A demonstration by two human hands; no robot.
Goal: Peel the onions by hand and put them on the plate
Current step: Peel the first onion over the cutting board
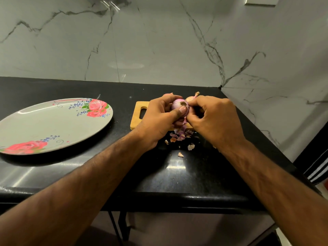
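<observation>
My left hand (pixel 158 119) grips a small purple onion (pixel 177 104) above the wooden cutting board (pixel 137 114), thumb pressed on its front, root end facing me. My right hand (pixel 213 119) pinches at the onion's right side with curled fingers. A second, unpeeled onion (pixel 192 97) peeks out behind my right hand on the board. Torn onion skins (pixel 179 135) lie under my hands on the black counter. The grey oval plate (pixel 53 125) with red roses sits to the left and holds nothing.
The black stone counter (pixel 177 171) runs to a front edge near me and ends at a corner on the right. A marble wall stands behind. More skin scraps (pixel 190 147) lie between the board and the counter's front.
</observation>
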